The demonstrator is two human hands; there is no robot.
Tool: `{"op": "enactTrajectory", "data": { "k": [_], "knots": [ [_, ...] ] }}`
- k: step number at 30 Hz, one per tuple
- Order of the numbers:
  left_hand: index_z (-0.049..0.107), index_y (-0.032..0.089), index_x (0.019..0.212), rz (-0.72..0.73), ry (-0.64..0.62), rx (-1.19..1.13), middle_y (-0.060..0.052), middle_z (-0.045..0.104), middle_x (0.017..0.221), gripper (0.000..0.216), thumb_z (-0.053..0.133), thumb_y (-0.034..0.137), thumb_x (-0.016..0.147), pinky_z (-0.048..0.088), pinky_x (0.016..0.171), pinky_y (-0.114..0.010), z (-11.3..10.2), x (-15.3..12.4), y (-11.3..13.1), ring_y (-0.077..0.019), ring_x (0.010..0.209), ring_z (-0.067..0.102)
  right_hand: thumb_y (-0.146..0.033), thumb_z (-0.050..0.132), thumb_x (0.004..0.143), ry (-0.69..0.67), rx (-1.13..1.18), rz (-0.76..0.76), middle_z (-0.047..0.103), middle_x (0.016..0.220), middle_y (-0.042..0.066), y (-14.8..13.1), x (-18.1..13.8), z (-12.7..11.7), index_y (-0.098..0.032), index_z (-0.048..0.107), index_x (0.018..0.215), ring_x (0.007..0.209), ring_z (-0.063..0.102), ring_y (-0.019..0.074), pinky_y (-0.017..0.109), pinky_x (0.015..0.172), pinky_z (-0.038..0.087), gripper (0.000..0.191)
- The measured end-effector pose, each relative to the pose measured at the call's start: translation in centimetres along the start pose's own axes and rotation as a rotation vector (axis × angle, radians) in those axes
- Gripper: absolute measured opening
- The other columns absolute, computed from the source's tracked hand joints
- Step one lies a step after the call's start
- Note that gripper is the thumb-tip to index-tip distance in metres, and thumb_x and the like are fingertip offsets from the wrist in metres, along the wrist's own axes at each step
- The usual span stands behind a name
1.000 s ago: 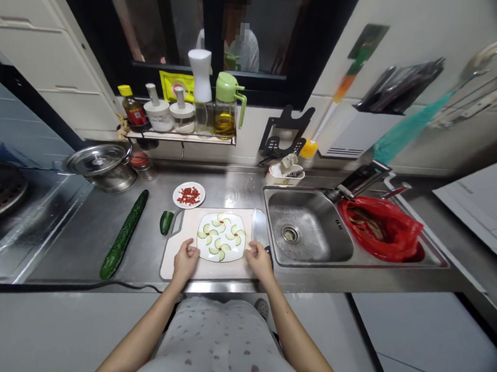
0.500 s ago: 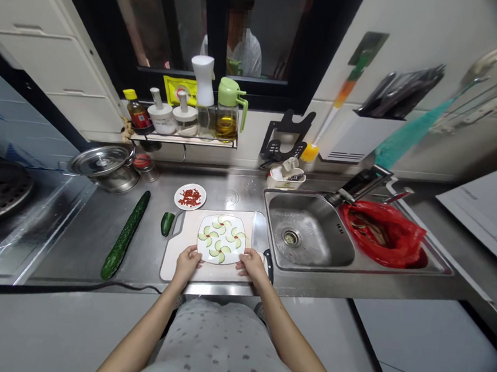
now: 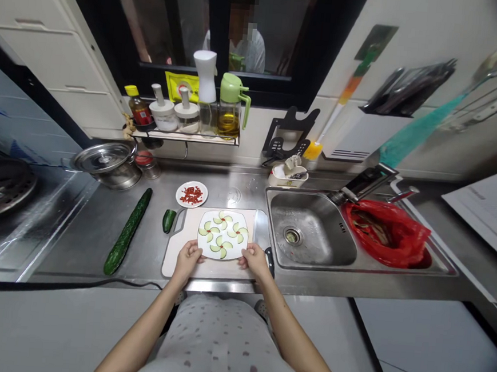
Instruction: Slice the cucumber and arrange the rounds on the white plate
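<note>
A squarish white plate [image 3: 221, 254] is between my two hands, over a pale cutting board [image 3: 178, 260]. On it lie cucumber slices [image 3: 221, 247] arranged in several pinwheel flowers with small red centres. My left hand [image 3: 189, 258] pinches the plate's near left corner; my right hand [image 3: 254, 260] pinches the near right corner. Whether the plate rests on the board or is slightly raised, I cannot tell. Close to my right hand lies a knife [image 3: 269, 260] with a black handle, its blade on the board's right side. A cut cucumber piece [image 3: 169, 221] sits left of the board.
A whole cucumber [image 3: 128, 232] lies on the steel counter at left. Behind the board stands a small plate of red bits [image 3: 191, 195]. To the right are the sink [image 3: 313, 237] and a red plastic bag [image 3: 388, 234]. A lidded pot [image 3: 108, 163] and a seasoning rack [image 3: 183, 137] stand behind.
The view has shifted slightly. Both hands keep their hold on the plate's near corners, and the plate stays over the board with its slices in the same pattern.
</note>
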State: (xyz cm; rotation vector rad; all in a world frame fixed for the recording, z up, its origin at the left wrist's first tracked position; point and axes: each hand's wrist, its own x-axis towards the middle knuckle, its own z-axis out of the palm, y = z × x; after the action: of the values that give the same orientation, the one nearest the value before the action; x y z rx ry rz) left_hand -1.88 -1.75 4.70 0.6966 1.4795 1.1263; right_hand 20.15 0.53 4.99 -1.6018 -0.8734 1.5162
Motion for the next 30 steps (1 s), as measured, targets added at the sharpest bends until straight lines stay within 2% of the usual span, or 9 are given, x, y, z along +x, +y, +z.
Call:
{"op": "enactTrajectory", "data": {
  "k": [8, 14, 17, 21, 24, 28, 30],
  "knots": [
    [0.046, 0.015, 0.111, 0.056, -0.092, -0.07, -0.003, 0.07, 0.077, 0.059, 0.069, 0.045, 0.066, 0.055, 0.069, -0.029, -0.4, -2.1, 2.7, -0.0135, 0.062, 0.065, -0.038, 0.061, 0.067, -0.074, 0.025, -0.088, 0.057, 0.048, -0.007, -3.6, -2.2, -0.9, -0.02, 0.046, 0.084, 0.037, 0.049, 0.0088, 0.019, 0.039, 0.04, 0.029],
    [0.047, 0.015, 0.111, 0.09, -0.07, -0.095, -0.004, 0.07, 0.078, 0.059, 0.07, 0.044, 0.065, 0.054, 0.065, -0.028, -0.4, -2.8, 3.6, -0.0137, 0.064, 0.064, -0.04, 0.062, 0.066, -0.046, 0.04, -0.145, 0.054, 0.049, -0.008, -5.3, -4.0, -0.7, -0.02, 0.048, 0.086, 0.042, 0.053, 0.011, 0.019, 0.04, 0.041, 0.032],
    [0.047, 0.015, 0.112, 0.107, -0.068, -0.112, -0.004, 0.07, 0.079, 0.06, 0.07, 0.043, 0.065, 0.054, 0.064, -0.027, -0.5, -3.0, 3.9, -0.0142, 0.066, 0.064, -0.04, 0.065, 0.064, -0.023, 0.093, -0.126, 0.055, 0.052, -0.007, -5.6, -4.6, -0.6, -0.021, 0.049, 0.087, 0.047, 0.057, 0.0133, 0.021, 0.042, 0.045, 0.035],
    [0.045, 0.017, 0.112, 0.101, -0.064, -0.097, -0.005, 0.07, 0.08, 0.061, 0.069, 0.047, 0.065, 0.053, 0.067, -0.027, -0.1, -3.8, 4.3, -0.0154, 0.07, 0.065, -0.038, 0.067, 0.066, -0.102, 0.245, -0.018, 0.067, 0.075, 0.0, -5.7, -5.1, -0.5, -0.021, 0.053, 0.099, 0.066, 0.066, 0.0182, 0.027, 0.052, 0.054, 0.039],
    [0.044, 0.017, 0.111, 0.076, -0.094, -0.072, -0.006, 0.071, 0.083, 0.062, 0.068, 0.051, 0.065, 0.053, 0.069, -0.028, 0.9, -4.6, 4.1, -0.0172, 0.075, 0.066, -0.039, 0.066, 0.071, -0.165, 0.351, 0.036, 0.07, 0.096, 0.007, -5.0, -5.5, -0.3, -0.021, 0.054, 0.108, 0.081, 0.068, 0.0226, 0.033, 0.061, 0.057, 0.043],
    [0.044, 0.018, 0.114, 0.042, -0.22, -0.074, -0.006, 0.071, 0.084, 0.062, 0.068, 0.051, 0.067, 0.053, 0.071, -0.031, 2.8, -5.5, 2.7, -0.0175, 0.075, 0.066, -0.041, 0.069, 0.071, -0.044, 0.491, -0.034, 0.067, 0.114, 0.009, -3.2, -6.1, -1.1, -0.023, 0.054, 0.117, 0.099, 0.066, 0.0263, 0.038, 0.073, 0.059, 0.052],
    [0.048, 0.018, 0.116, 0.056, -0.368, 0.01, -0.006, 0.07, 0.084, 0.056, 0.063, 0.051, 0.074, 0.053, 0.073, -0.032, 3.4, -5.8, 1.8, -0.0181, 0.076, 0.066, -0.042, 0.072, 0.069, 0.034, 0.521, -0.042, 0.066, 0.117, 0.009, -2.1, -6.5, -2.8, -0.024, 0.054, 0.12, 0.104, 0.064, 0.0273, 0.041, 0.078, 0.058, 0.056]
  ]
}}
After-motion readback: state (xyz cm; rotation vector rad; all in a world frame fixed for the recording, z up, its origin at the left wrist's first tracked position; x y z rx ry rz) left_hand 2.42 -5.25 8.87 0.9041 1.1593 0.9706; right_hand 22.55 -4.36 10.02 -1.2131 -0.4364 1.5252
